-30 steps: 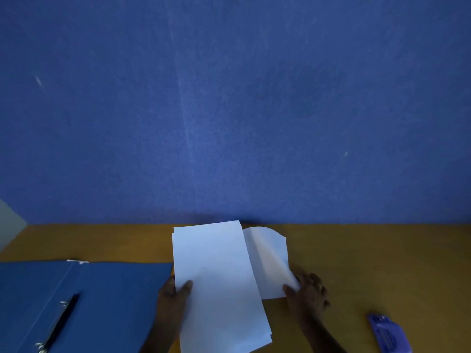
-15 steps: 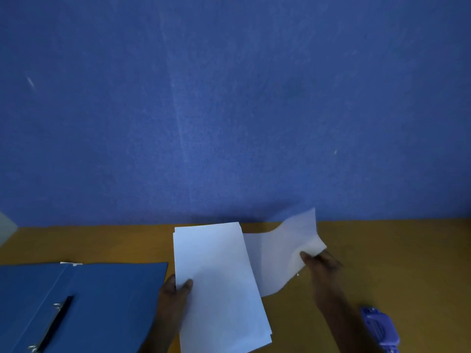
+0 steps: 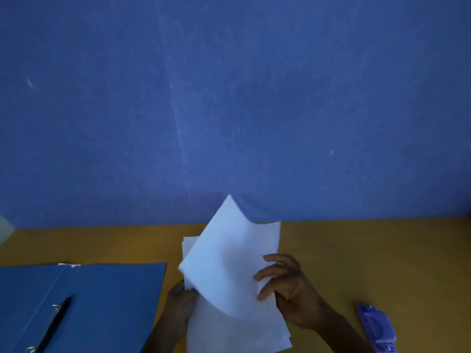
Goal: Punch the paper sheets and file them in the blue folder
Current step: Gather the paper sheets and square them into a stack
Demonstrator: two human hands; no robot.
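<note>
The right hand (image 3: 285, 289) has swung the loose sheet (image 3: 229, 256) back over the stack (image 3: 237, 332) — left hand (image 3: 182, 299) pinching its edge (gathering before punching); hole punch (image 3: 377, 327), open blue folder (image 3: 102, 301) untouched.

We see the right hand (image 3: 285, 284) has carried the loose sheet (image 3: 229, 256) from the desk at the right over onto the paper stack (image 3: 237, 335). The sheet now arches above the stack, one corner lifted against the blue wall.
</note>
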